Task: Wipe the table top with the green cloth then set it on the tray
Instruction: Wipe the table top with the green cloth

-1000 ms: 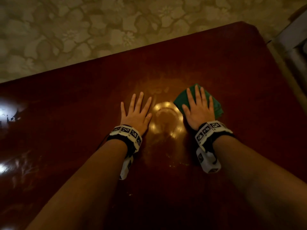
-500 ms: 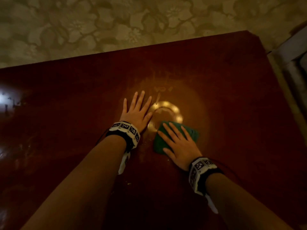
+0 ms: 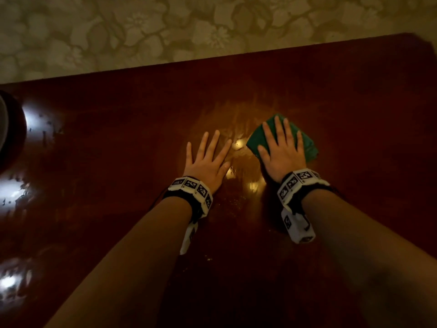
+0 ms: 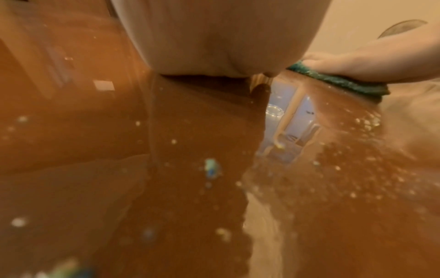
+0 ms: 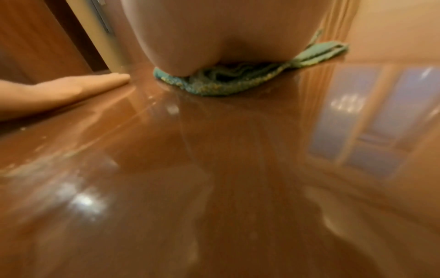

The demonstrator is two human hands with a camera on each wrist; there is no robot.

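The green cloth (image 3: 309, 145) lies folded on the glossy dark red table top (image 3: 118, 138), right of centre. My right hand (image 3: 281, 147) presses flat on it with straight, spread fingers; the cloth's edge (image 5: 214, 86) shows under the palm in the right wrist view and under that hand (image 4: 345, 84) in the left wrist view. My left hand (image 3: 208, 159) rests flat on the bare wood just left of the cloth, fingers spread, holding nothing. Small crumbs (image 4: 357, 169) speckle the wet-looking surface near the hands. No tray is in view.
The table's far edge (image 3: 212, 59) meets a floral-patterned floor beyond. A dark round object (image 3: 7, 129) sits at the left border. Bright light reflections lie on the left part of the table.
My right hand has slid the cloth from near the body and centre back out to the far right. The left hand has stayed flat in place.
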